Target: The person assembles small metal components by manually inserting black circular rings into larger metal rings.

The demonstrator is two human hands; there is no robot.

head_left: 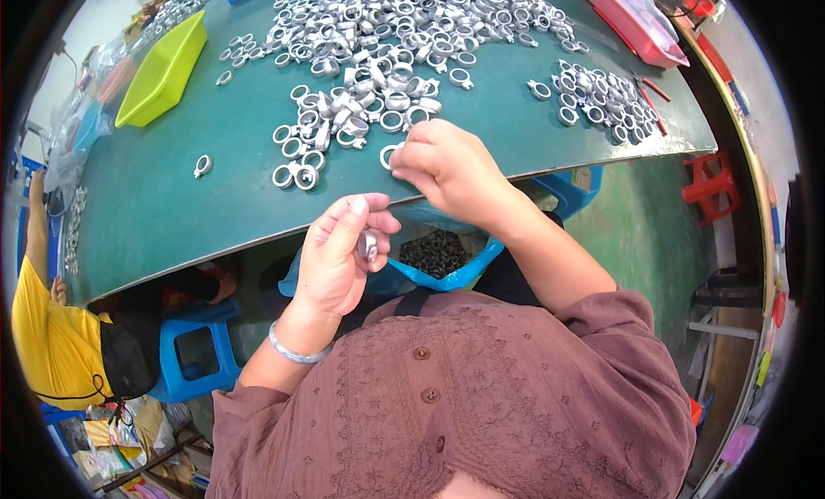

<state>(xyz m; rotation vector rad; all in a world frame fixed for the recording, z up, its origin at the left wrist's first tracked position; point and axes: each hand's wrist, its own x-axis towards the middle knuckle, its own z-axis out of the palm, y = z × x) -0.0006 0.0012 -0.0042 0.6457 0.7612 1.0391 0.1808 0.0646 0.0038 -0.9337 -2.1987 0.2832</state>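
Note:
In my left hand [329, 251], held above the table's front edge, the curled fingers and thumb grip a small silver metal ring clamp [368, 244], partly hidden by the fingers. My right hand [449, 168] reaches over the edge of the green table [232, 202] with its fingertips pinched at another silver ring [386, 158]. Just beyond lies a loose cluster of the same rings [348, 121], which runs back into a large heap [369, 22]. Below both hands, a blue plastic bag [451, 280] hangs open with many small dark parts [432, 253] in it.
A smaller ring pile [601, 104] lies at the right beside red-handled pliers [655, 88]. A pink tray [632, 22] and a yellow-green tray [163, 73] stand farther off. One ring [203, 165] lies apart at left. A person in yellow [56, 336] sits near a blue stool [198, 353].

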